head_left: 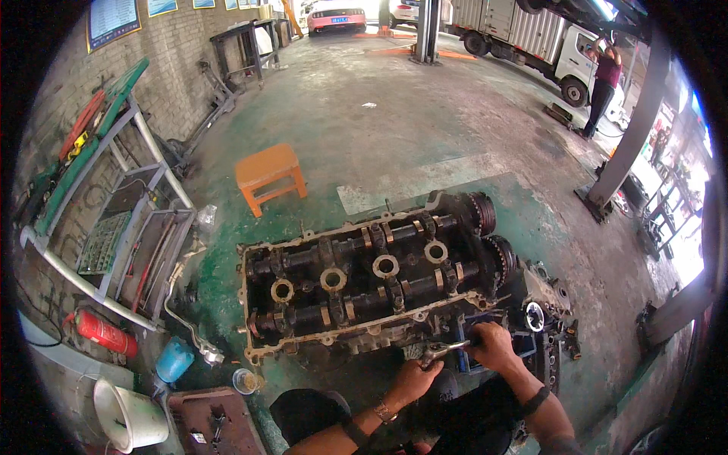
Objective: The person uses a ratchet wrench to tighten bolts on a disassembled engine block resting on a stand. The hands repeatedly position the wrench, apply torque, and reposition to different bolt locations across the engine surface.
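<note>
R forearm (552, 418) nearest, R hand (491, 345) fisted on wrench (452, 348) hdl; L hand (412, 382) pinches hd; prob. rigid, hefty, best gripped by hdl.

The left hand (415, 379) and right hand (493, 345) are bare, with fingers uncovered. A thin brownish bracelet or watch strap (385, 413), too small to tell which, circles the left wrist; farther up that forearm sits a dark band (355, 434). A similar black band (535, 402) rings the right forearm. The trousers (307, 413) look black and plain, their details lost in shadow.
</note>
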### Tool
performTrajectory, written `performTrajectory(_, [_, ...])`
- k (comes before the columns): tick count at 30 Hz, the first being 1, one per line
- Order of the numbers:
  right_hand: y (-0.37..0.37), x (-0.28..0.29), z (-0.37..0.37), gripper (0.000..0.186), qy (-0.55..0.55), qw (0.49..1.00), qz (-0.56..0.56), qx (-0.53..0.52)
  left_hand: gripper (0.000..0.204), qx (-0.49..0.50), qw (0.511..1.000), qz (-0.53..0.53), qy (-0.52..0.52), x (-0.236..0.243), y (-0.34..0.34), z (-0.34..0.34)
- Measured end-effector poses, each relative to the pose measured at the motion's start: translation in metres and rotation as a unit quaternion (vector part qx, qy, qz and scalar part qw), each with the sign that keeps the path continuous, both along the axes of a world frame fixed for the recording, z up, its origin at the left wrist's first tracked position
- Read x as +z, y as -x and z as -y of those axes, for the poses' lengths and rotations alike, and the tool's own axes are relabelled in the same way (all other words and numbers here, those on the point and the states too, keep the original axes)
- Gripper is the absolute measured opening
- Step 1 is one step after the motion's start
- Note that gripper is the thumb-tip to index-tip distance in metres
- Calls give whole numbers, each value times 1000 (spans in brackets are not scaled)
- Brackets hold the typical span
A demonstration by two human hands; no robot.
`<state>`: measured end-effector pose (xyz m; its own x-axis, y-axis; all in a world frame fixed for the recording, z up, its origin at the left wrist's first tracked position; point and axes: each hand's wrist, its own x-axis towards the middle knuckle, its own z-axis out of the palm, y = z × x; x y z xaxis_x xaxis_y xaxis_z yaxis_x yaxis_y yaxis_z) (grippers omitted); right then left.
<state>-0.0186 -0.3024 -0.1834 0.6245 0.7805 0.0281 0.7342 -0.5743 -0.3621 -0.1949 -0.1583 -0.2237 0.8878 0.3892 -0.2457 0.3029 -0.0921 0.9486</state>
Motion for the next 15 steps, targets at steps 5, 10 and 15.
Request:
performTrajectory(5, [-1,1,0,32,31,999,-13,-5,34,6,999,32,1,-1,0,0])
performTrajectory(10, [0,5,-1,31,18,1000,-16,5,34,4,1000,22,3,3,0,0])
performTrajectory(15, [3,7,-2,30,0,1000,5,-1,36,4,999,15,28,6,0,0])
